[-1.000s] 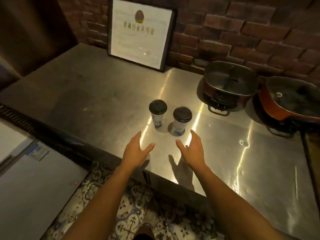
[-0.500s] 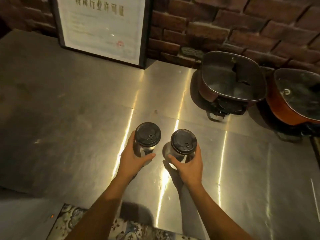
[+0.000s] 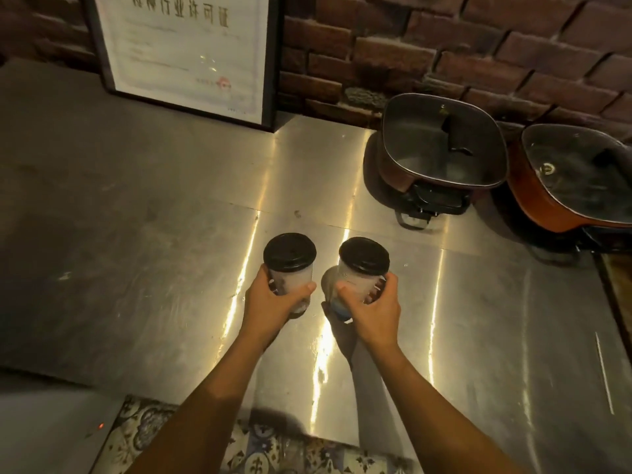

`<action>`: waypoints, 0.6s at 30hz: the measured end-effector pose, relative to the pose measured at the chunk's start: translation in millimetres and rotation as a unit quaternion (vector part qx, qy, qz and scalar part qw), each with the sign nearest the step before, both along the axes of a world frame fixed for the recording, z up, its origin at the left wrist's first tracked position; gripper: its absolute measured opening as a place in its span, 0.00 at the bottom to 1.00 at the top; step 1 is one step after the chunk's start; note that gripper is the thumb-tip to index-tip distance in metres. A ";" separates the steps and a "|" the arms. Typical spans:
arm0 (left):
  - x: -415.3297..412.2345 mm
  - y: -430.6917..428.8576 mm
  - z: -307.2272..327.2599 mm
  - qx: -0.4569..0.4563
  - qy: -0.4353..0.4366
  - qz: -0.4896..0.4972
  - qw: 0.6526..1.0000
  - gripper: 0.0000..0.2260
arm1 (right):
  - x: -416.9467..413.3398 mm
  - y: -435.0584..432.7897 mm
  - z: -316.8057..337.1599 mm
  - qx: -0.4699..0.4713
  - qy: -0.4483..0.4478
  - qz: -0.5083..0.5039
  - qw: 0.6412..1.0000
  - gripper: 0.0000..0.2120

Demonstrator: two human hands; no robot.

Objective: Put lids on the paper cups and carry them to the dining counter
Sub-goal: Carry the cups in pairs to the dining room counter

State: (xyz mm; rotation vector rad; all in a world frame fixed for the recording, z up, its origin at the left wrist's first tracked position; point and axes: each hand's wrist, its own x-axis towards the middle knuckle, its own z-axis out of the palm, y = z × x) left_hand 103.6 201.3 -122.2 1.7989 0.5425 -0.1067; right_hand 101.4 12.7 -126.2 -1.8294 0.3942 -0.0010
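Head view: your left hand (image 3: 273, 307) curls its fingers round one black-lidded white cup (image 3: 295, 280), your right hand (image 3: 374, 311) round the other cup (image 3: 355, 280), mid-counter (image 3: 154, 251). Bare steel spreads toward nine o'clock; pots (image 3: 441, 155) stand at two, the near edge at six.

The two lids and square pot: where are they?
left lid (image 3: 289, 252), head view, middle of its black top.
right lid (image 3: 364, 255), head view, middle of its black top.
square pot (image 3: 384, 172), head view, its brown side wall.

left hand (image 3: 273, 304) gripping lidded cup (image 3: 290, 268), right hand (image 3: 371, 309) gripping second cup (image 3: 360, 271)
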 end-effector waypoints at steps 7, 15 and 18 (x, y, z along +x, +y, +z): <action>-67.7 -10.3 41.1 0.011 -0.031 0.025 0.999 0.28 | -42.8 -19.7 33.2 0.016 -0.019 0.065 0.998 0.38; -227.1 -33.6 84.9 0.028 -0.083 0.127 0.988 0.19 | -147.7 -32.8 80.7 0.012 -0.073 0.205 0.976 0.36; -277.0 -37.2 92.7 0.027 -0.078 0.167 0.982 0.20 | -180.1 -29.0 89.6 0.021 -0.088 0.235 0.968 0.33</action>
